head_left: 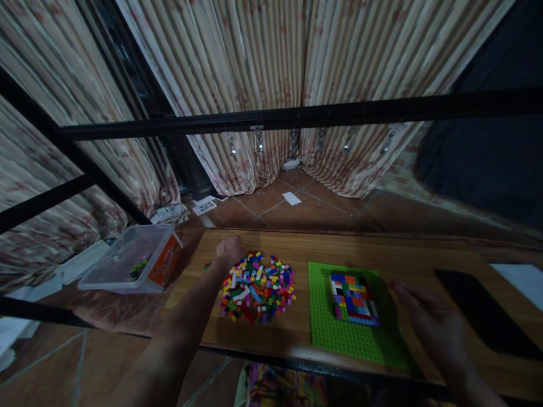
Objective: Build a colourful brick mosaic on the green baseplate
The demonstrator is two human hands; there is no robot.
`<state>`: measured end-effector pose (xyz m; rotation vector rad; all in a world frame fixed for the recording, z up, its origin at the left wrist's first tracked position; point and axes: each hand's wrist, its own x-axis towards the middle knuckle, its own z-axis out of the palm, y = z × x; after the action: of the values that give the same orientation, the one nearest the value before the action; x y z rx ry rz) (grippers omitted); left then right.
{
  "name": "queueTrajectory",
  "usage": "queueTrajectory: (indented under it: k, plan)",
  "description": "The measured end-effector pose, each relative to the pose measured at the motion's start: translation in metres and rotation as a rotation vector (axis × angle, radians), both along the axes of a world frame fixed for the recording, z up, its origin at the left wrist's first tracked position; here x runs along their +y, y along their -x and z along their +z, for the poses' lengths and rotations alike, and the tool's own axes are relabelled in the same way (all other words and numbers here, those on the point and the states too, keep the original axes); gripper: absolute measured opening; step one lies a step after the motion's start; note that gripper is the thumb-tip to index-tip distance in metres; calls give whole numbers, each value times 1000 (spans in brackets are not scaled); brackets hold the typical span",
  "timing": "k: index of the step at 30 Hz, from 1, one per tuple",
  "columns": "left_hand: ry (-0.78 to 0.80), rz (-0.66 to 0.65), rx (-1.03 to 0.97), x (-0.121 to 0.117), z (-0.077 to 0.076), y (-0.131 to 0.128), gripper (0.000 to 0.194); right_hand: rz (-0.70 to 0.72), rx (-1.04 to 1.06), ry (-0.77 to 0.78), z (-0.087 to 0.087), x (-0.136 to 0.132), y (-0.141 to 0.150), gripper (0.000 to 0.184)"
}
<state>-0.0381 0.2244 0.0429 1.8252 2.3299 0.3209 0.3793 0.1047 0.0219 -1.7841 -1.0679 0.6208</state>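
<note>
A heap of small coloured bricks (257, 287) lies on the wooden table (297, 246). My left hand (228, 249) reaches past the heap's far left edge, fingers curled under; what they hold, if anything, is hidden. To the right lies a green baseplate (339, 333) with a patch of coloured bricks (353, 298) pressed onto it. My right hand (428, 316) rests flat at the baseplate's right edge, fingers stretched out and holding nothing.
A clear plastic box with an orange label (136, 261) sits off the table's left end. A dark flat object (483, 311) and a white sheet (524, 282) lie on the right. Black frame bars (297, 116) cross overhead; curtains hang behind.
</note>
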Motion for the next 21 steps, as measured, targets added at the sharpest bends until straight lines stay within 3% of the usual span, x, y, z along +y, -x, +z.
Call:
queueTrajectory:
  k: [3, 6, 7, 8, 10, 14, 17, 21]
  plan:
    - [-22, -25, -18, -6, 15, 2, 19, -7, 36, -72, 0, -6, -6, 33]
    - [-82, -55, -85, -27, 33, -8, 25, -30, 58, -116, 0, -13, -4, 34]
    - [-110, -72, -150, -38, 36, -16, 27, -25, 67, -121, 0, -17, 1, 35]
    - [-174, -84, -364, -52, 38, -27, 29, -9, 79, -125, 1, -21, 7, 35]
    - [-200, -124, -759, -84, 35, -57, 31, 78, 103, -123, 6, -34, 26, 34]
    - [98, -133, -1212, -145, 12, -127, 29, 460, 53, -59, 22, -63, 70, 35]
    - [224, -116, -1394, -168, -1, -160, 29, 645, 14, -27, 31, -76, 86, 37]
    - [287, -116, -1481, -172, 1, -179, 32, 690, 50, -2, 33, -80, 80, 30]
